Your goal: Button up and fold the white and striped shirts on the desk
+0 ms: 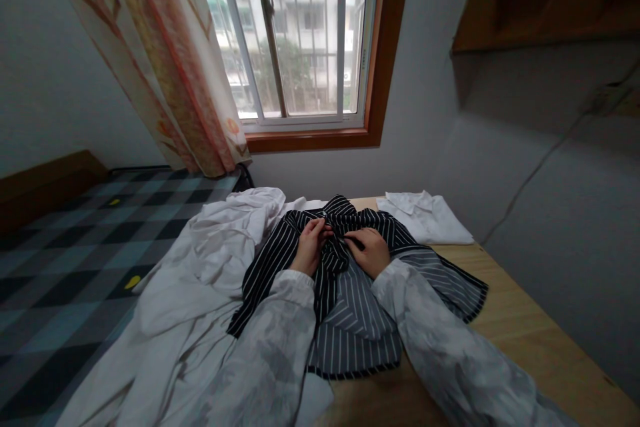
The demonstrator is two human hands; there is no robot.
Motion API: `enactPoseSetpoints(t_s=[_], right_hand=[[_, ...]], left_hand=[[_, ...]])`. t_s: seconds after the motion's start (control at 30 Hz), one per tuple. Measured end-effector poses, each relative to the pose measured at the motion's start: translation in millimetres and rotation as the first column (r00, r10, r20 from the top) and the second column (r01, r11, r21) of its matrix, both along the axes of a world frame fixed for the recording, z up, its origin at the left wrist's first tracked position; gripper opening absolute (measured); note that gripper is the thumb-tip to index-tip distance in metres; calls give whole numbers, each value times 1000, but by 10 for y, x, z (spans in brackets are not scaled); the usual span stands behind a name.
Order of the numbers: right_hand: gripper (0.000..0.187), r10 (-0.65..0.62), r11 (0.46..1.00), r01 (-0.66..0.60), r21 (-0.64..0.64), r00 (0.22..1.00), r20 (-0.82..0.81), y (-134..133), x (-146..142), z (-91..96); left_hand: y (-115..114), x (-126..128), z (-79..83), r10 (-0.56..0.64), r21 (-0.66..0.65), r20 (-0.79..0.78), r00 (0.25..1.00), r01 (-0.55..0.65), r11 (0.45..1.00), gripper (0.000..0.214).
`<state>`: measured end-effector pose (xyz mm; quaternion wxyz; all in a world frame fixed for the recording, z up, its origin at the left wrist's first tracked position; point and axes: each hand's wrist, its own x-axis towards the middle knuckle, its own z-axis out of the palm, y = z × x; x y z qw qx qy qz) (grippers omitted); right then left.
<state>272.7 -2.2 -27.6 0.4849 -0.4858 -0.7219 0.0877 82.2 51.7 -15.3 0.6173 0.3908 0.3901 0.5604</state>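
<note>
A black shirt with thin white stripes lies spread on the wooden table in front of me. My left hand pinches the cloth near the collar, its fingers curled together. My right hand grips the opposite edge of the same shirt front, fingers closed on the fabric. The two hands sit close together at the upper middle of the shirt. Both my sleeves are pale and mottled.
A heap of white garments lies to the left of the striped shirt. A folded white shirt rests at the table's far end. A bed with a checked cover stands on the left; a window and curtain are ahead.
</note>
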Motion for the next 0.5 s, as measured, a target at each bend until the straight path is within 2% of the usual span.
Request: enactPoseSetpoints(t_s=[0.17,0.23,0.3,0.37,0.43,0.5], right_hand=[[20,-12,994,1,-107,995,-95,26,146,-48],[21,-29,988,6,-154,989,-145,21,160,-83],[20,-48,984,15,-176,982,-183,15,155,-119],[18,-49,984,10,-180,975,-216,11,146,-141],[16,-42,983,-3,-184,969,-243,10,142,-146],[16,-44,981,-7,-193,965,-258,8,144,-137]], left_hand=[[9,109,-45,3,82,-38,999,0,997,42],[4,132,-26,3,138,-121,993,13,990,41],[-11,120,33,43,206,-281,959,16,978,37],[-47,77,117,120,283,-502,856,31,959,33],[-117,26,190,171,319,-702,691,91,943,33],[-221,-9,212,186,307,-823,537,145,940,37]])
